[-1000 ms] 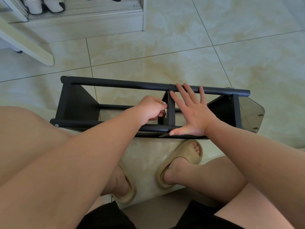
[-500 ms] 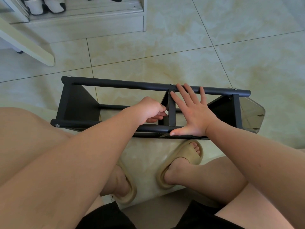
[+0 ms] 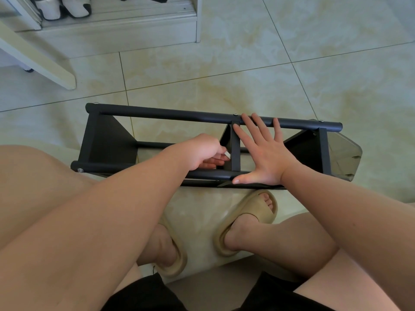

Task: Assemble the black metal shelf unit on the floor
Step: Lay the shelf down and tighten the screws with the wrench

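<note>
The black metal shelf unit [image 3: 157, 114] lies on its side on the tiled floor in front of my knees. It has two long top poles and upright panels at both ends. My right hand [image 3: 267, 158] rests flat across both poles, fingers straight, just right of the middle panel [image 3: 235, 151]. My left hand [image 3: 202, 151] reaches down between the poles on the left of that panel, its fingers curled towards it. A small white bit shows at its fingertips; whether it holds anything is unclear.
A smoky clear plastic piece [image 3: 343, 158] sticks out at the unit's right end. My feet in beige slippers [image 3: 247, 221] stand close behind the near pole. A white furniture leg [image 3: 45, 66] and a low cabinet with shoes [image 3: 62, 7] are at the far left.
My left hand has sunk a little lower between the poles, beside the middle panel. My right hand and the shelf unit have stayed where they were.
</note>
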`<state>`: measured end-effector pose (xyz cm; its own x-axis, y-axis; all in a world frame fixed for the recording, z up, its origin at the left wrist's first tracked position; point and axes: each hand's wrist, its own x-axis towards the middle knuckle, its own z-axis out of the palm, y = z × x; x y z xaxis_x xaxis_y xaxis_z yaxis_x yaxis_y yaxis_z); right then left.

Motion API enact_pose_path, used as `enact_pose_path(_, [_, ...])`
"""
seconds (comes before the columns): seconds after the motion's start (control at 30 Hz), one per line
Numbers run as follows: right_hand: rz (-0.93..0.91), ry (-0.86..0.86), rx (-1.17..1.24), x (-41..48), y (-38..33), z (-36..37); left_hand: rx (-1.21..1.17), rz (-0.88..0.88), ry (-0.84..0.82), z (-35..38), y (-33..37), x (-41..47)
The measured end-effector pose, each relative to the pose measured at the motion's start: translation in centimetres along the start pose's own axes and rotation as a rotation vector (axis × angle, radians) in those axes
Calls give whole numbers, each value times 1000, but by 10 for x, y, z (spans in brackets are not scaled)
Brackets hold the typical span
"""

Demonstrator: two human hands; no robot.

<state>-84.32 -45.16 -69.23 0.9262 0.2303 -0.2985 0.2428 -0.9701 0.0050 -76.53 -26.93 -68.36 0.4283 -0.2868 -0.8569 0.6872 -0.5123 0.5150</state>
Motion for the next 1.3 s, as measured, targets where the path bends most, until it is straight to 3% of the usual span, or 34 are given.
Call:
enact_pose_path(0.73, [-6,9,-1,0,0,0,227,99,-120,-16,-3,2])
enact_pose_path(1.3, [2,2,-17,0,-1,0,607,218,-154,-23,-7,-2])
